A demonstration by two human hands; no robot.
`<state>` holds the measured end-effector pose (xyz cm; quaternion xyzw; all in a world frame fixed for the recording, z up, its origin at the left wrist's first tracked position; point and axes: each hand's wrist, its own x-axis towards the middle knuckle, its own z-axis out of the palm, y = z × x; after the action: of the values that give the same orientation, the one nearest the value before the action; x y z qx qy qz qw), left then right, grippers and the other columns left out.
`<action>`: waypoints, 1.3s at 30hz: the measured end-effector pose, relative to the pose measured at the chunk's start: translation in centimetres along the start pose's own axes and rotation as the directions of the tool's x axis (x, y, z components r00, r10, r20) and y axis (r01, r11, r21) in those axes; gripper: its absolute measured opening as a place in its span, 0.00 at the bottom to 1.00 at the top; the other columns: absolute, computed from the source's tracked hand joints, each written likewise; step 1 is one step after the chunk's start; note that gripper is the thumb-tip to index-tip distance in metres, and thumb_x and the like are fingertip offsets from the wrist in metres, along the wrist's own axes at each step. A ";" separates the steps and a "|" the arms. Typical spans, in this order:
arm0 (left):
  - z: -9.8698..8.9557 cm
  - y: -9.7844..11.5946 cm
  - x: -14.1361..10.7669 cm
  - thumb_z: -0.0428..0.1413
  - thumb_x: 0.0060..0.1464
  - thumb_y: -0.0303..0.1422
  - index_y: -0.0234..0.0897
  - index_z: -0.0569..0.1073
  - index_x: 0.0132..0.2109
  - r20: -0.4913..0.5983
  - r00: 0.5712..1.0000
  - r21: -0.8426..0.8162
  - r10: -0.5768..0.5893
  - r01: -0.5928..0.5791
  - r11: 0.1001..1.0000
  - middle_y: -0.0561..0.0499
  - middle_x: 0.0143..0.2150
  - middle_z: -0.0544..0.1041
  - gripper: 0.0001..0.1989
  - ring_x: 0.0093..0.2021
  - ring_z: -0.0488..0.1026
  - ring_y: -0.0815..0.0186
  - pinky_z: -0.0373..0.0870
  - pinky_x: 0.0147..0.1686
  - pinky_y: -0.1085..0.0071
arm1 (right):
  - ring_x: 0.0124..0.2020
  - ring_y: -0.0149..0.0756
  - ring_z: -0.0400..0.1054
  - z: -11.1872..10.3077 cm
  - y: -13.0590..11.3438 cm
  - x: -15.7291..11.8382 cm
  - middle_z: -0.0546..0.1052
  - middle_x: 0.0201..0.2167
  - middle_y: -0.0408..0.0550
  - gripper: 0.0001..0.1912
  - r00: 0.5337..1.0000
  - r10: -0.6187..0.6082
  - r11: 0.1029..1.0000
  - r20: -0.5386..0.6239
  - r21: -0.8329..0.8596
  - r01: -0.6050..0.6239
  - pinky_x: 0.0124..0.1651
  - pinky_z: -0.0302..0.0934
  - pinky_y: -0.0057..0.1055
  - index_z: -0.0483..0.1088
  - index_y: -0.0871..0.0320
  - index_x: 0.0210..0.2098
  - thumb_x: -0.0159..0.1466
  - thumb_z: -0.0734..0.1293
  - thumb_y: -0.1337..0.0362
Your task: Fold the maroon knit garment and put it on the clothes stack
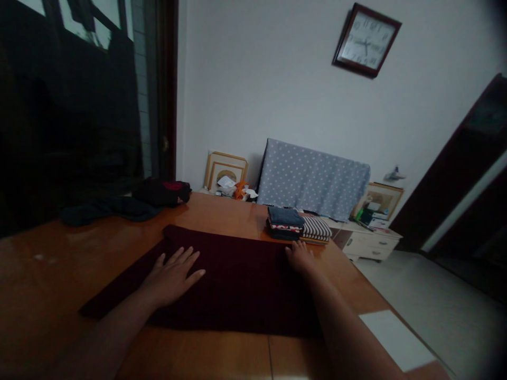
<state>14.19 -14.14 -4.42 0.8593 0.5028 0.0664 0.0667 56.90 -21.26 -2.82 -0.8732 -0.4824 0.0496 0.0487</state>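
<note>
While both hands are kept open and unclenched, the dark maroon cloth (237,285) is pressed flat under the left hand (171,278), and its far right corner is touched by the right hand (300,257). Its long axis is laid crosswise on the desk (59,264), with folded clothes (287,224) stacked beyond, nearer the right hand.

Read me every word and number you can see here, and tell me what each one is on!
No words are readable: the square dark-framed wall clock has numerals on its pale face, too blurred to read, and the papers on the low white drawer cabinet are too small.
</note>
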 end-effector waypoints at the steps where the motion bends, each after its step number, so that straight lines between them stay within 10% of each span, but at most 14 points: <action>1: -0.1 0.1 -0.1 0.37 0.61 0.61 0.46 0.55 0.72 0.005 1.000 -0.001 0.000 0.000 1.000 0.50 0.75 0.47 0.40 0.75 0.40 0.49 0.36 0.68 0.40 | 0.75 0.51 0.34 0.3 -0.2 0.2 0.45 0.74 0.60 0.35 1.000 -0.013 1.000 -0.008 0.001 0.013 0.71 0.36 0.54 0.47 0.64 0.72 0.72 0.48 0.50; 12: -2.9 -0.5 -0.2 0.41 0.61 0.60 0.43 0.55 0.72 0.149 0.988 -0.132 0.028 -0.008 0.991 0.45 0.75 0.50 0.40 0.74 0.45 0.50 0.43 0.69 0.45 | 0.74 0.54 0.41 5.7 1.8 2.0 0.50 0.72 0.64 0.37 0.993 -0.088 0.996 -0.074 -0.035 0.086 0.68 0.43 0.58 0.52 0.63 0.70 0.71 0.47 0.46; 17: -4.4 -1.3 3.5 0.39 0.68 0.45 0.33 0.70 0.62 -0.161 0.985 -0.090 0.057 -0.072 0.993 0.39 0.63 0.71 0.28 0.64 0.67 0.55 0.58 0.64 0.59 | 0.74 0.56 0.39 6.4 2.1 2.6 0.49 0.73 0.63 0.39 0.993 -0.078 0.997 -0.088 -0.029 0.076 0.68 0.43 0.59 0.52 0.63 0.71 0.70 0.46 0.45; 26: -1.2 -3.6 8.5 0.34 0.64 0.57 0.42 0.57 0.72 -0.049 0.992 0.052 -0.119 0.121 0.991 0.44 0.75 0.49 0.38 0.75 0.41 0.49 0.35 0.67 0.37 | 0.74 0.54 0.37 7.0 2.5 2.5 0.47 0.74 0.61 0.41 0.992 -0.084 0.996 -0.098 -0.040 0.080 0.69 0.42 0.58 0.50 0.63 0.72 0.69 0.44 0.43; 39: -2.2 -6.0 8.8 0.30 0.61 0.62 0.44 0.52 0.73 -0.028 0.981 0.029 -0.191 0.191 0.981 0.42 0.76 0.46 0.43 0.75 0.37 0.45 0.31 0.65 0.33 | 0.74 0.55 0.39 6.6 2.6 2.8 0.50 0.73 0.62 0.41 0.992 -0.093 0.995 -0.085 -0.031 0.091 0.69 0.41 0.57 0.51 0.63 0.71 0.69 0.47 0.43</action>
<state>12.91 -3.48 -2.93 0.8071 0.5847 0.0626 0.0526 59.65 -19.99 -9.82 -0.8520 -0.5200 0.0031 0.0600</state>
